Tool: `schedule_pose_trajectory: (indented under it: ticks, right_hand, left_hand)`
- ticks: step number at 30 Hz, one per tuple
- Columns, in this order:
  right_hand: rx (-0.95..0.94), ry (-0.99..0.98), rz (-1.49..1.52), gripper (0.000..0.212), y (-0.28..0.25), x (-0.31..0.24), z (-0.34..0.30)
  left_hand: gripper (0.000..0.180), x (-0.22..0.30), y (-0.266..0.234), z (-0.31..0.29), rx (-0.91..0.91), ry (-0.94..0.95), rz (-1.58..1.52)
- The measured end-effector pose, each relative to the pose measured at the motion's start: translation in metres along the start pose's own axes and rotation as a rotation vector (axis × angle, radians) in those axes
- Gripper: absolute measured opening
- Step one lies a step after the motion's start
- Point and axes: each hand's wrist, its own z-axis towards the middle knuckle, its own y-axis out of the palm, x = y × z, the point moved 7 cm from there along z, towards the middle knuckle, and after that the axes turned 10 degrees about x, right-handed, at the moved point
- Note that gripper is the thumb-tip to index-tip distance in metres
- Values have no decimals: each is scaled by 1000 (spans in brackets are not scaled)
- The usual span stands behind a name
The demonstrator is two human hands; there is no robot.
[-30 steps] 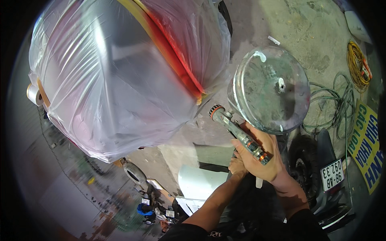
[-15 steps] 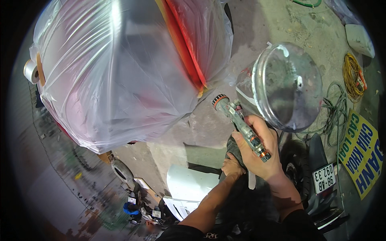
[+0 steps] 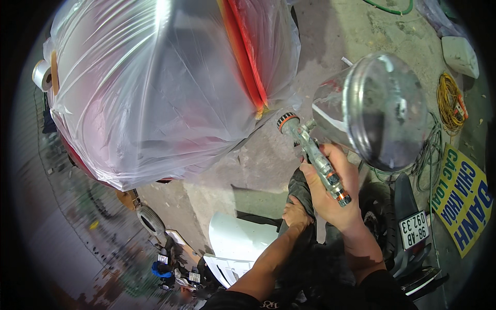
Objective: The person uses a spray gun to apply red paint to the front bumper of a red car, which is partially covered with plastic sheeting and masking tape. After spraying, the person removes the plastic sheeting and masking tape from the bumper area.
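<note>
My right hand [image 3: 336,188] is closed round the handle of a spray gun [image 3: 315,155], a worn metal one with orange rings at its nozzle and on its rear knobs. The nozzle faces up and left, towards a car part wrapped in clear plastic sheeting [image 3: 139,103]. A clear, tilted paint cup [image 3: 385,111] with a metallic rim sits beside the gun; its joint with the gun is partly hidden. Below, my left hand [image 3: 298,213] is wrapped over dark cloth [image 3: 301,188] that looks like my trouser leg. A red and orange strip [image 3: 245,57] shows along the sheeting.
On the right are a parked motorbike [image 3: 408,222], a yellow sign [image 3: 462,199], a coiled yellow cord [image 3: 450,101] and grey hose loops [image 3: 430,144]. A white panel [image 3: 240,235] lies below; a tyre [image 3: 150,221] stands lower left. A white roll [image 3: 41,76] is at the sheeting's left.
The spray gun has shifted slightly right and up in the view, its cup turning more edge-on. The view itself has also shifted a little. My left hand keeps its place on the dark cloth.
</note>
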Motion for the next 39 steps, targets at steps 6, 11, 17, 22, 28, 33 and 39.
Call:
schedule_pose_trajectory:
  ticks: [6,11,17,22,28,33,39]
  right_hand:
    - [-23,110,-81,22,2,19,-11]
    - [54,-60,-111,24,2,14,-10]
    - [25,-70,-108,24,0,-1,-20]
    - [46,-24,-120,23,14,12,-27]
    - [85,44,-79,20,21,2,-20]
    - [71,-65,-117,14,26,-27,-24]
    - [114,0,-153,18,37,-3,-37]
  left_hand:
    - [135,0,10,5,47,30,37]
    - [135,-6,52,20,93,41,54]
    - [132,0,-6,-3,2,28,17]
    - [132,0,-6,-3,-13,22,29]
    - [133,-8,35,15,55,34,-56]
    - [132,-6,-2,-3,-8,22,-33]
    - [132,-12,31,10,-9,25,-80]
